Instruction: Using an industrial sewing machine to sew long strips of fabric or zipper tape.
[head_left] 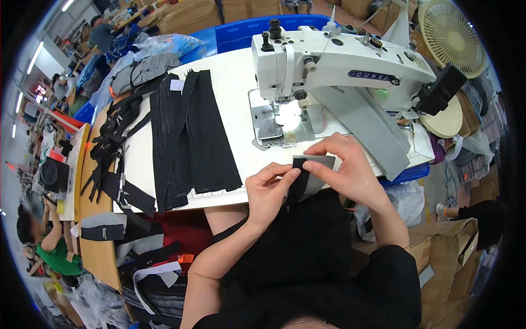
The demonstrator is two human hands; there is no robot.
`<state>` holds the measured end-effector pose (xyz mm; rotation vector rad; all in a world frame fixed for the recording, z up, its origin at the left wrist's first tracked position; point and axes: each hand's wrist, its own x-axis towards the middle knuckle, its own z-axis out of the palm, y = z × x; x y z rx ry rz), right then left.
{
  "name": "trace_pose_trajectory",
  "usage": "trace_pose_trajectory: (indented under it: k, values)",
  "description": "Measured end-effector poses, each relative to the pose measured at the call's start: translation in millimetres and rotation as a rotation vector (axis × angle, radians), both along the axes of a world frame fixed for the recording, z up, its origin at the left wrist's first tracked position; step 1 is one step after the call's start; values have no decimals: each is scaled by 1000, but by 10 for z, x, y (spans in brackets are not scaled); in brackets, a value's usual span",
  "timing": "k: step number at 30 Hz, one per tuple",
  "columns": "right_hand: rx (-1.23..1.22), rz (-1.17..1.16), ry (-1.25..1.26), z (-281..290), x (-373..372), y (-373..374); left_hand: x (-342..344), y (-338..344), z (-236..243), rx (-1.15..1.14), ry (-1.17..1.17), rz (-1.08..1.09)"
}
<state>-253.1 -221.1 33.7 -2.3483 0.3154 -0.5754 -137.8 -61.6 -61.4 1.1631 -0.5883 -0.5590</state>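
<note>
Black fabric strip (298, 178) pinched in both hands, backed by a grey piece (320, 160). White sewing machine (334, 57) at 12 o'clock, dark blue label on its arm. White table (230, 82). Black ribbed panels (192, 137) at 10 o'clock. Grey band (367, 129) at 2 o'clock. Cream fan (449, 33) at 1 o'clock. Blue crate (246, 30) behind.

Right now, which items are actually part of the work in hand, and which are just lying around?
In hand:
- left hand and right hand, both pinching the black fabric piece
- grey strip under the right fingers
- sewing machine just behind

Lying about:
- stacked black panels
- black straps at the table's left
- fan
- cardboard box
</note>
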Motion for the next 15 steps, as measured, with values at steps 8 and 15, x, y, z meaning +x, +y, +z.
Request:
trace_pose_trajectory:
  k: [8,15]
  values:
    - [250,100,91,-82,187,-199,75,-35,-83,25,18,-8]
    - [181,98,125,-179,295,-232,118,-83,-101,14,126,-7]
